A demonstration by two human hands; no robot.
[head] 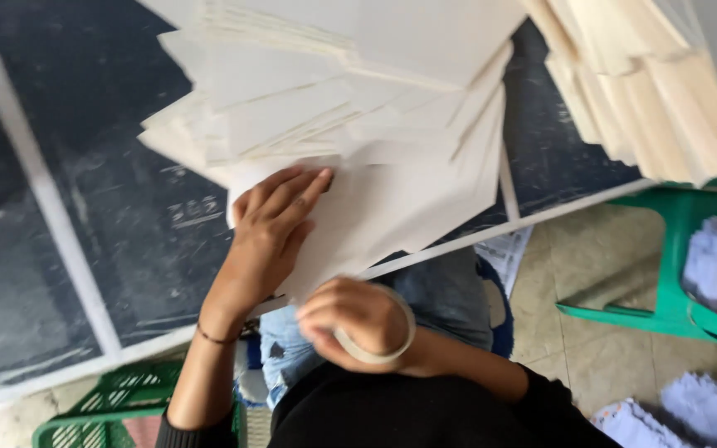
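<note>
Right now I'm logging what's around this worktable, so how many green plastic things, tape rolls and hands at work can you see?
Green plastic things: 2, a stool and a crate
Tape rolls: 1, the tape ringed over the right hand
Hands: 2, with the left hand flat on the paper
Total: 5

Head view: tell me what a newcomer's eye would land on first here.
First, the fanned heap of cream paper sheets spread over the dark table, filling the top of the view. Next, the two hands: the left hand lies flat on the lowest sheets, and the right hand, just below, wears a tape roll around it. A green stool stands at right.
</note>
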